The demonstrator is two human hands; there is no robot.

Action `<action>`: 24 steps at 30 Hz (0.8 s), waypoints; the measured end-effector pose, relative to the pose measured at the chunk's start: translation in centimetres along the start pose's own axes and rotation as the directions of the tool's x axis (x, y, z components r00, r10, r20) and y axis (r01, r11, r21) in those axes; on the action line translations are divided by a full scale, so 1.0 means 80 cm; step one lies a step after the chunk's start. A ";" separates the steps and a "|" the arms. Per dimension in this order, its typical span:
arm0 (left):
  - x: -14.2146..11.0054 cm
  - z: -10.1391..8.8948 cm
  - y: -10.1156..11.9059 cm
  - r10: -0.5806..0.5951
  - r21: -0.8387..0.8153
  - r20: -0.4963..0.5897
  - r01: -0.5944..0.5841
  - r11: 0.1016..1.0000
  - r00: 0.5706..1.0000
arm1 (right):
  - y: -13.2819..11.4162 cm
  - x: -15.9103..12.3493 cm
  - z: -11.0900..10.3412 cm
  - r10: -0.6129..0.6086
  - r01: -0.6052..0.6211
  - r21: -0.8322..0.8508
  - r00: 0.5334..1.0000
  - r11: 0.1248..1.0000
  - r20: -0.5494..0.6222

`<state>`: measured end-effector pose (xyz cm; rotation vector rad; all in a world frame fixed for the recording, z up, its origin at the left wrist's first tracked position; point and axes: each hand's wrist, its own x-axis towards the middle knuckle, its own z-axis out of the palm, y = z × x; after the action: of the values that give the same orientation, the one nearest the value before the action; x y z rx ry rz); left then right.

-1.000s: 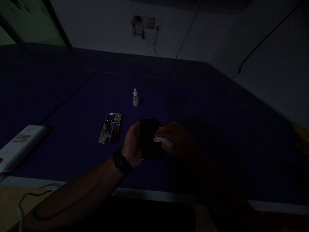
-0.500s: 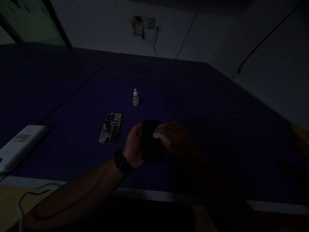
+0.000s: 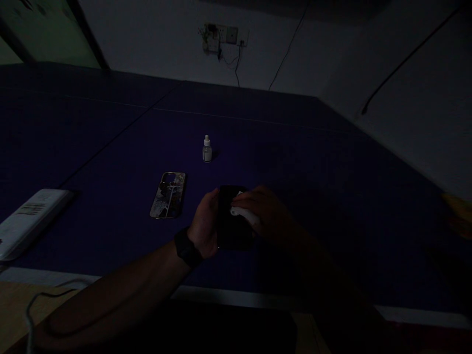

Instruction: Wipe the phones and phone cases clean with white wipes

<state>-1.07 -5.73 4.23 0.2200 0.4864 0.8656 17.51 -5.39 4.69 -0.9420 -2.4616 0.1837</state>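
My left hand (image 3: 205, 222), with a dark watch (image 3: 187, 247) at its wrist, grips a black smartphone (image 3: 233, 231) by its left side. The phone's dark face is turned up toward me. In my right hand (image 3: 266, 209) is a white cloth or tissue (image 3: 245, 213), pressed on the upper right part of the phone. The fingers are bunched over the cloth, and dim light hides much of this hand. Left of the phone, a patterned phone case (image 3: 168, 195) lies on the table. A small dropper bottle (image 3: 207, 150) with a white cap stands upright beyond it.
The blue-purple table (image 3: 121, 128) reaches to the wall. A long white box-like device (image 3: 35, 216) lies at the left edge, with a pale cable (image 3: 31, 314) below it. Sockets with plugs (image 3: 223, 37) are on the far wall. Something yellowish (image 3: 457, 209) sits at the right edge.
My right hand has slid the cloth slightly left across the phone. The phone and my left hand have barely moved; the case and bottle stay in place.
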 end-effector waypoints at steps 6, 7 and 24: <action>0.004 -0.008 -0.003 0.036 0.009 0.007 -0.036 0.999 0.999 | -0.005 -0.003 -0.002 -0.076 0.068 0.125 0.996 0.990 0.054; 0.004 -0.009 -0.003 0.025 0.021 0.027 -0.026 0.999 0.999 | -0.004 -0.004 -0.004 -0.064 0.059 0.126 0.997 0.990 0.036; 0.004 -0.004 -0.004 0.016 -0.101 0.007 -0.015 0.995 1.000 | 0.002 -0.006 0.005 -0.062 0.062 0.104 0.998 0.993 0.001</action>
<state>-0.82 -5.72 3.73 0.1341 0.4331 0.9016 17.72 -5.58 4.06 -0.8209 -2.4558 0.2900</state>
